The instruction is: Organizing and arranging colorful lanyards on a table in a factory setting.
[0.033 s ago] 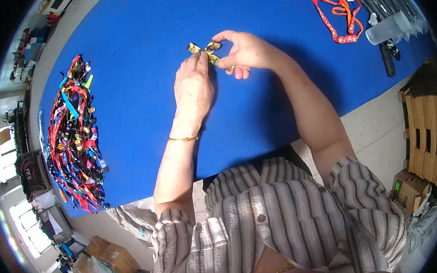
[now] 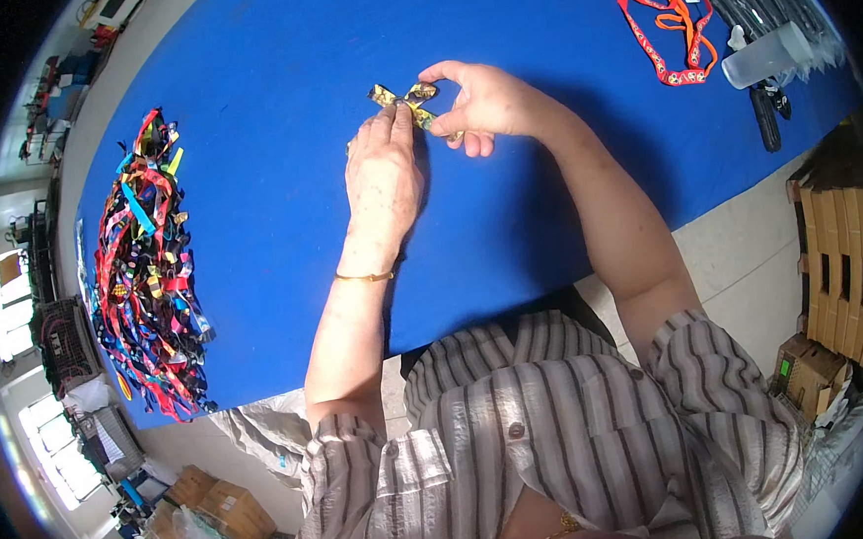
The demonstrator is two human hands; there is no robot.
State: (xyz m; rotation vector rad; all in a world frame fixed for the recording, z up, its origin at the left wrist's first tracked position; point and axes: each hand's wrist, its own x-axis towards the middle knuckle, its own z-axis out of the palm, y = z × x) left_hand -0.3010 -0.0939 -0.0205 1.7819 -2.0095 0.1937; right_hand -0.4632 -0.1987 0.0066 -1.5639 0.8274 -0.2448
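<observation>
A patterned yellow ribbon (image 2: 417, 105) lies crossed on a blue surface (image 2: 278, 180), under the fingertips of the left hand (image 2: 382, 179), fingers together. The right hand (image 2: 493, 102) spreads thumb and forefinger beside it; whether either pinches, I cannot tell. Colourful straps (image 2: 150, 272) heap at left.

On the table (image 2: 284, 278), a ribbon pile (image 2: 150, 277) lies along the left edge. A fabric strip (image 2: 381, 95) lies well right of it, toward the far side. At far right is a harness (image 2: 687, 77), left of a plastic cylinder (image 2: 769, 54). Cardboard boxes (image 2: 237, 514) sit near left, beyond the table.
</observation>
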